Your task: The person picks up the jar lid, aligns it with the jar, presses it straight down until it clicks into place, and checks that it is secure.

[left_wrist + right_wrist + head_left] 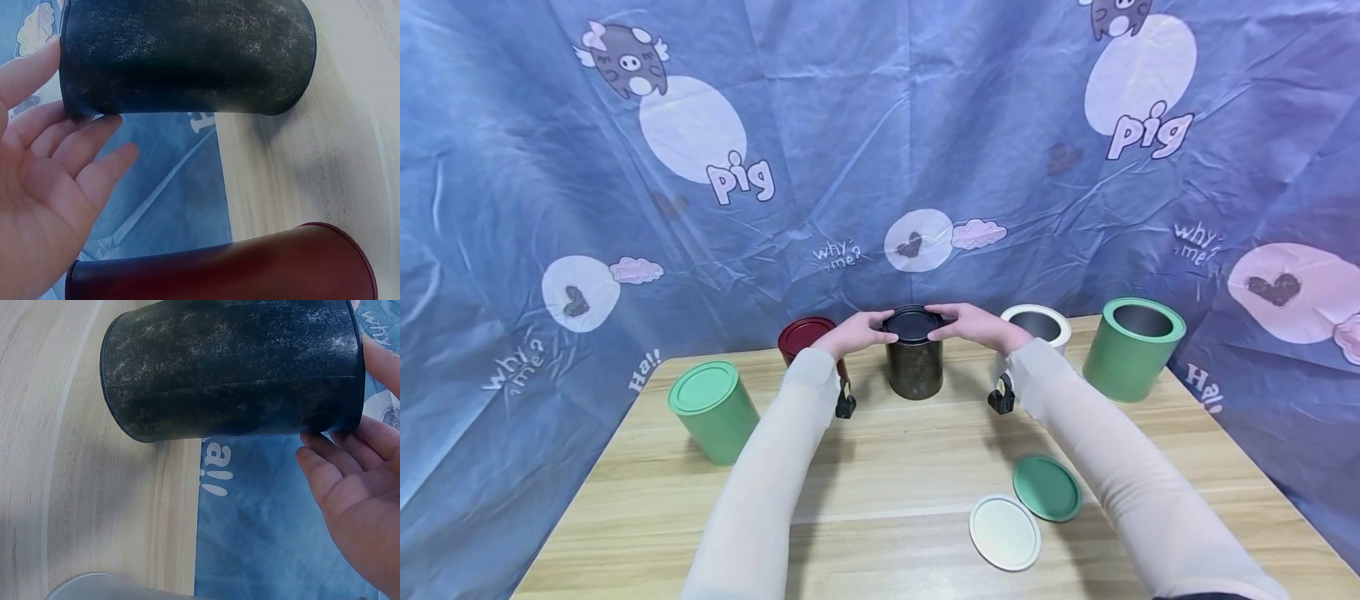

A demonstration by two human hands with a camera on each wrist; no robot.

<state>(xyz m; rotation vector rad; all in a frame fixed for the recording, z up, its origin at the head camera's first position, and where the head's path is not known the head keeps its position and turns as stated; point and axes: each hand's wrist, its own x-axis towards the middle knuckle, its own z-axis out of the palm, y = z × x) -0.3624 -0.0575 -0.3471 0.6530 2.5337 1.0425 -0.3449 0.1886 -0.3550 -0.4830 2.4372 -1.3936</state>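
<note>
A dark, speckled black can [915, 372] stands upright near the table's back edge, with a black lid [913, 323] on its top. From the left, my left hand [854, 332] grips the lid at the rim, thumb toward me and fingers behind. My right hand [976, 326] holds the opposite side of the rim the same way. In the left wrist view, fingertips reach round the top end of the can [187, 56]. The right wrist view has that hand's fingers [322, 472] right at the rim.
Left of the black can are a lidded red can [805, 335] and a lidded green can [717, 417]. On the right stand an uncovered white can [1058, 323] and an uncovered green can [1123, 362]. A white lid [1004, 533] and a green lid [1048, 488] lie in front.
</note>
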